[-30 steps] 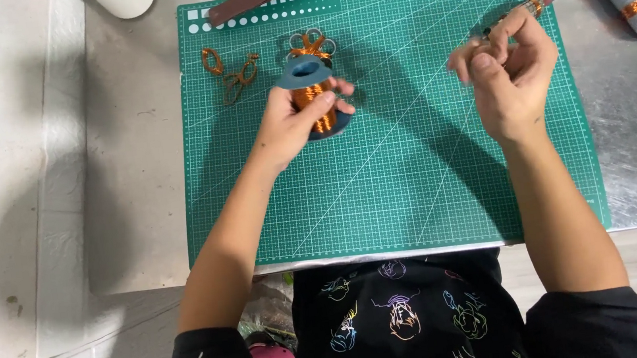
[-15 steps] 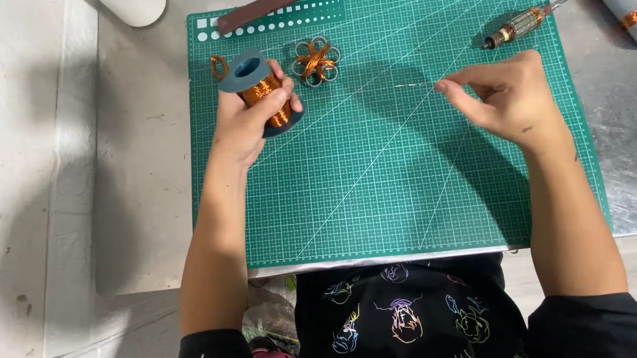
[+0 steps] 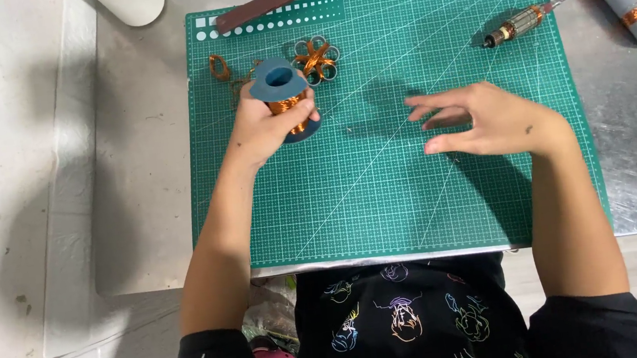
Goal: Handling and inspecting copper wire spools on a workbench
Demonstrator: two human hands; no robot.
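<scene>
A spool [image 3: 283, 95] of copper wire — blue-grey, tilted — is gripped in the left hand [image 3: 268, 125]; the right hand [image 3: 488, 120] is held empty, fingers spread, well apart.

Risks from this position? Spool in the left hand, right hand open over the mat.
1. The left hand grips the spool of copper wire tilted; loose turns might slip off.
2. The motor rotor lies on its side on the green cutting mat and may roll if bumped.
3. The open right hand hovers near it, and the small wire coils by the spool could snag.
</scene>
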